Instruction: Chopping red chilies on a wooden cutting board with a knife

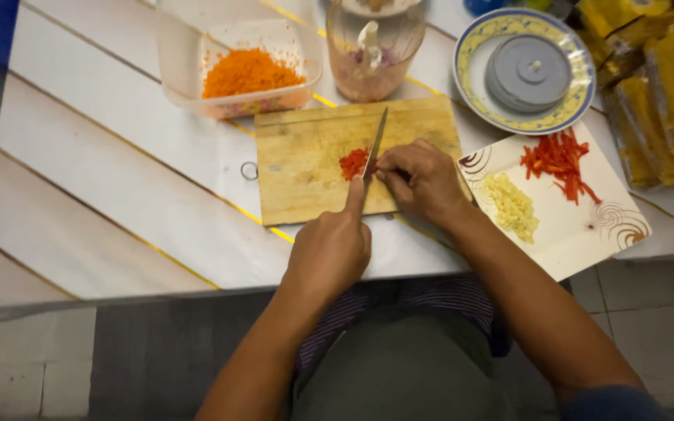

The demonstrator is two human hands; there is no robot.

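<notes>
Plate (563, 234) beside board (306, 164), near hands (419, 181)

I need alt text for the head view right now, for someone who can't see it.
Seen from above, a left hand holds a knife over a small red chopped pile on a wooden cutting board, while the right hand steadies beside the blade. A square plate to the right carries red strips and pale minced bits.

Left hand (329, 251) holds a knife (374, 145) over chopped red chili (352, 163) on the cutting board (306, 168), right hand (419, 181) alongside.
</notes>
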